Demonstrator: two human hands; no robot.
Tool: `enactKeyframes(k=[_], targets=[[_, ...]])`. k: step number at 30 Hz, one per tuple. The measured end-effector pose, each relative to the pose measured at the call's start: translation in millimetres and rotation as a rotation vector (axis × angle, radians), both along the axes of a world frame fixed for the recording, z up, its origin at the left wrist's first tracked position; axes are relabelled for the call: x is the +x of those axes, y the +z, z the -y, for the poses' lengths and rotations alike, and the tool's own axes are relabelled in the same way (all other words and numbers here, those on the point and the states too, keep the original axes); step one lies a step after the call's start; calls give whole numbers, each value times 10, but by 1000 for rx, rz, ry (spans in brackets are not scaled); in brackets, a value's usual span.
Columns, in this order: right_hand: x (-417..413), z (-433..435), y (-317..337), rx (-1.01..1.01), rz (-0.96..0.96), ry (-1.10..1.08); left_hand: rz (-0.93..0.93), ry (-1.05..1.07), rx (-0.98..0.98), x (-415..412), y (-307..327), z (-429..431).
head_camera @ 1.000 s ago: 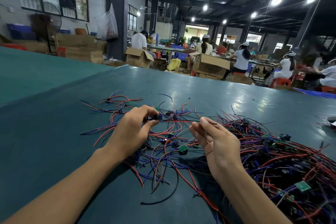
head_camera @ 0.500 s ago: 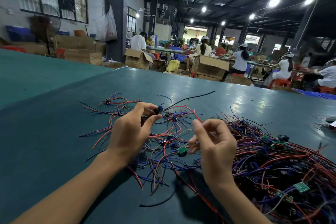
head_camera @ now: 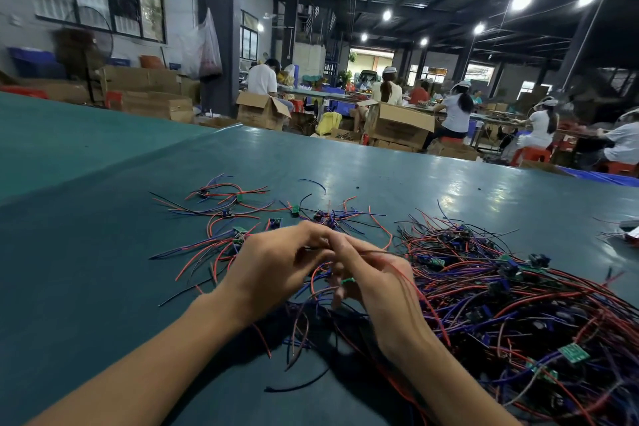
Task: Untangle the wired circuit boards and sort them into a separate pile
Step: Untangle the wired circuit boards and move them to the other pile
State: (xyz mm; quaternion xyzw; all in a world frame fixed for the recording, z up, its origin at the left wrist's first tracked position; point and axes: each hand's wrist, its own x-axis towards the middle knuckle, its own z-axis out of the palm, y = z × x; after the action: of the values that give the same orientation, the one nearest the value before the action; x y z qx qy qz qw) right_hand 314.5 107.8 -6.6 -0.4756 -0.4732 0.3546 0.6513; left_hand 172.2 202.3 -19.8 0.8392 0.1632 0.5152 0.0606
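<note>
One wired circuit board [head_camera: 347, 281], small and green, hung at the middle of the table [head_camera: 86, 270], just under two hands that met fingertip to fingertip. The left hand [head_camera: 276, 263] was curled, thumb and forefinger pinching the board's thin red and blue leads. The right hand [head_camera: 377, 282] was curled too, pinching the same leads from the other side. Motion blur hid whether its lower fingers also gripped the board itself. One red lead trailed over the back of the right wrist.

Two groups of wired boards lay on the table. To the right, touching the right forearm, sat a tangled heap [head_camera: 518, 304] of red, blue and black wires. Three green boards showed plainly in it, and the rest were too knotted to count. To the left and behind the hands lay a loose spread [head_camera: 235, 218], with at least four green boards lying apart from each other. The hands covered the wires between the two groups. One stray black wire [head_camera: 297, 386] curved alone between the forearms.

Beyond the table's far edge stood two open cardboard boxes [head_camera: 397, 123]. At least six seated workers [head_camera: 456, 111] sat at other tables farther back, and one floor fan [head_camera: 93, 34] stood by the windows on the left.
</note>
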Motion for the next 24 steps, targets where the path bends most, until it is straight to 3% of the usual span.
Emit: enactKeyframes(k=[10, 17, 24], targets=[[251, 31, 222, 84, -290, -207, 136, 48, -94, -117, -44, -220], [288, 15, 215, 63, -382, -227, -31, 130, -5, -180, -52, -275], [426, -11, 241, 99, -552, -130, -57, 65, 1, -198, -34, -276]])
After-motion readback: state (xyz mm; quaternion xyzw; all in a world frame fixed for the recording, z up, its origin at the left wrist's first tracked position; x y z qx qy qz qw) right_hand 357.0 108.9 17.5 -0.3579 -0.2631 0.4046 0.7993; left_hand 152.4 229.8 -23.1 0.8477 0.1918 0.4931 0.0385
